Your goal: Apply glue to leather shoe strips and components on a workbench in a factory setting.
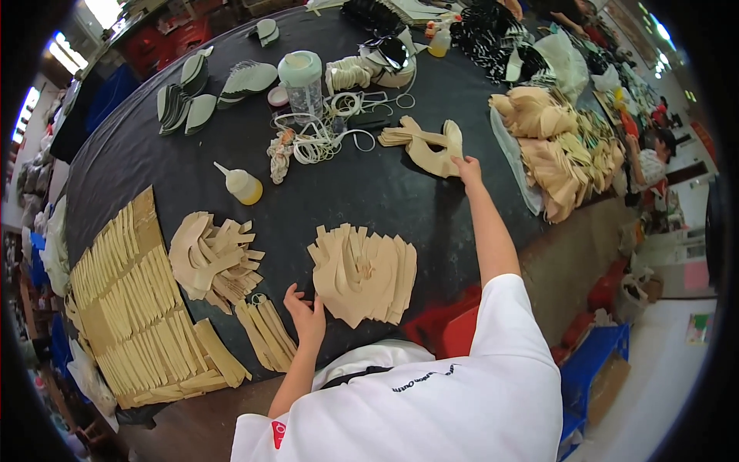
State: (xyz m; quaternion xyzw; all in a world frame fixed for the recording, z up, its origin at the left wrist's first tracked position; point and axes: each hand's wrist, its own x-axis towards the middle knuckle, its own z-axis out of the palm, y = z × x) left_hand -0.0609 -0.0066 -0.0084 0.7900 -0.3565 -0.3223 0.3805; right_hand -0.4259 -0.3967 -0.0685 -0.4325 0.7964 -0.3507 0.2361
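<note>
Pinching the rim of a curved beige piece (433,161), the right hand (468,169) is stretched out over the dark table (292,204), arm nearly straight. Grip narrow, thumb and fingers at the piece's right end. Piece lies past mid-table, toward the far edge, its left end by a sheaf of beige strips (396,137); joined or not, cannot tell. Left hand (309,317) low, by the near edge: fingers apart, loosely curled, nothing seen in them. Just right of it, a fanned stack (366,273) of beige pieces; fingertips touching it or not, cannot tell. On its left, long beige strips (265,335) at the same edge, a loose heap of beige cutouts (208,258) beyond. Near left corner: brown board (145,203) bearing rows of narrow strips (131,308). Farther in from the left edge, a squeeze bottle (244,187), yellow liquid inside, spout slanting left. Toward the far edge, a clear jar (305,98) with pale lid (299,63), white cords (314,146) in front. Right edge: large beige heap (566,146) on pale plastic (514,165).
</note>
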